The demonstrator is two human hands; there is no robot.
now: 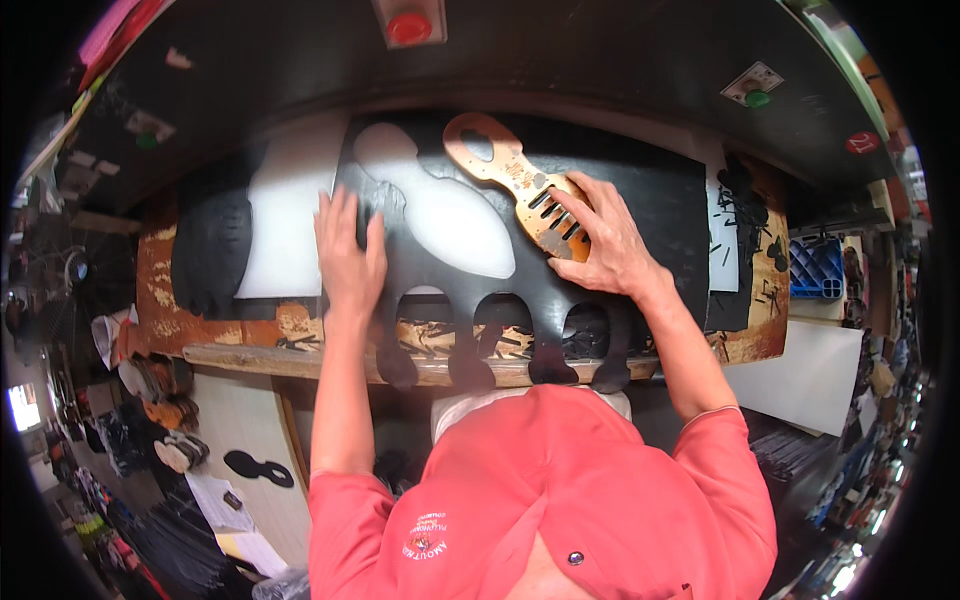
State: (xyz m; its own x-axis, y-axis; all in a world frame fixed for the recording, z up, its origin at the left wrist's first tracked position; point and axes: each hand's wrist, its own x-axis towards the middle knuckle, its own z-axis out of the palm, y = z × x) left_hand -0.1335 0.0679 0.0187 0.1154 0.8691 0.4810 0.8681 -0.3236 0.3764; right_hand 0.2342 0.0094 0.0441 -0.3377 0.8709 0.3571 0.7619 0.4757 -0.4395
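My right hand [612, 240] grips an orange-gold cutting die [500, 165] by its broad slotted end, thumb on the near side and fingers on the far side. The die is shaped like a shoe sole, with an oval opening at its narrow end. It is over a black sheet [655, 195] whose near edge has a row of rounded cut-outs. Beside the die, a sole-shaped hole in the sheet shows a white surface [455, 230]. My left hand [350, 260], slightly blurred, has its fingers stretched out at the sheet's left part, holding nothing.
A dark machine [570, 60] with a red button [408, 28] and green buttons spans the far side. Left lie a white sheet [290, 220] and black pieces [212, 245]. Black scraps [735, 215] lie right. A worn wooden ledge [270, 360] runs along the near edge.
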